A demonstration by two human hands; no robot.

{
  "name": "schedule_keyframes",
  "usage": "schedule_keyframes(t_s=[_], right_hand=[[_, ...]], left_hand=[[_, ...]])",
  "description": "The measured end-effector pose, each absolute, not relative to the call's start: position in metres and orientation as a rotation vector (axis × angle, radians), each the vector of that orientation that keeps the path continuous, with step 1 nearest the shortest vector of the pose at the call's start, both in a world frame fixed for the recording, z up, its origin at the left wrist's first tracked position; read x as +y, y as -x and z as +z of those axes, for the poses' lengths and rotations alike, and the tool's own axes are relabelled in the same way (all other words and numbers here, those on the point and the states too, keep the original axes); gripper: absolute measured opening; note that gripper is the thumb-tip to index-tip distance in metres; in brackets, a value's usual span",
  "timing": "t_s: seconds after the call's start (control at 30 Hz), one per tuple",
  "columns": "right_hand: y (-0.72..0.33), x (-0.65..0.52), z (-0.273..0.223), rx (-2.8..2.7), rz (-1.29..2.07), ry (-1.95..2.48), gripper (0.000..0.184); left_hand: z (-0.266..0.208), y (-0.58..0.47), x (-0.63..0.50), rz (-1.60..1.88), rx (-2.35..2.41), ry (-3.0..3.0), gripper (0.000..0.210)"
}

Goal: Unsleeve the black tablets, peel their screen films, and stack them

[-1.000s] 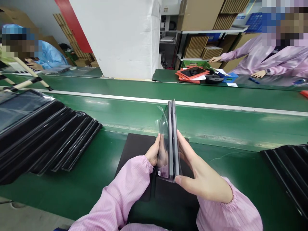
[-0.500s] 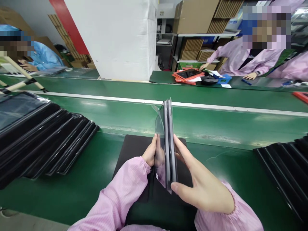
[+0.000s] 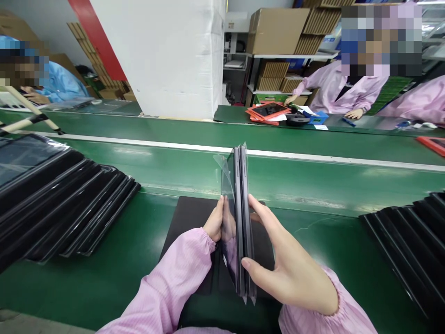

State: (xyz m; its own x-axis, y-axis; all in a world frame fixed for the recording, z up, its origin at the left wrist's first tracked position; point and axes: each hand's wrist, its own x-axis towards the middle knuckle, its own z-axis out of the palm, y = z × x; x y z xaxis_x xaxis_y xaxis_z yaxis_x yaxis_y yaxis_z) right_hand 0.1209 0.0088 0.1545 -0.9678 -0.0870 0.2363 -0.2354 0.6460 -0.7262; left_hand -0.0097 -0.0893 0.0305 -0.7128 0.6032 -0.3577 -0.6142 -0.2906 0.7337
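Two thin dark tablets (image 3: 239,199) stand on edge between my hands, pressed side by side with their narrow sides facing me. Clear protective film (image 3: 226,174) peels away from the left tablet's screen at the top, and film corners stick out at the bottom. My left hand (image 3: 216,219) lies flat against the left tablet's screen. My right hand (image 3: 288,264) grips from the right, thumb on the near edge and fingers against the right tablet's back; some fingertips are hidden. Below them, a flat black folder-like cover (image 3: 189,218) rests on the green bench.
Black film-wrapped flat items lie in an overlapping row at left (image 3: 69,199), with another row at right (image 3: 403,246). A raised green ledge (image 3: 174,162) crosses beyond. Across it, a person in pink (image 3: 333,83) works near red-framed tablets (image 3: 269,110); another person in blue sits far left.
The tablets' near ends have come lower and closer to me, and the film corners show more at the bottom. My right thumb sits higher along their edge. The view has shifted slightly.
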Motion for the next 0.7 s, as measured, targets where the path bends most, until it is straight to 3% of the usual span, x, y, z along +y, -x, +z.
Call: schedule_keyframes(t_s=[0.27,0.7], right_hand=[[-0.123,0.016,0.155,-2.694,1.278,-0.345,0.093],[-0.121,0.021,0.154,-2.723,1.31,-0.337,0.093]], left_hand=[[0.035,0.01,-0.089,2.056,1.163,0.161,0.054],[0.039,0.006,-0.086,2.058,1.149,0.114,0.059]])
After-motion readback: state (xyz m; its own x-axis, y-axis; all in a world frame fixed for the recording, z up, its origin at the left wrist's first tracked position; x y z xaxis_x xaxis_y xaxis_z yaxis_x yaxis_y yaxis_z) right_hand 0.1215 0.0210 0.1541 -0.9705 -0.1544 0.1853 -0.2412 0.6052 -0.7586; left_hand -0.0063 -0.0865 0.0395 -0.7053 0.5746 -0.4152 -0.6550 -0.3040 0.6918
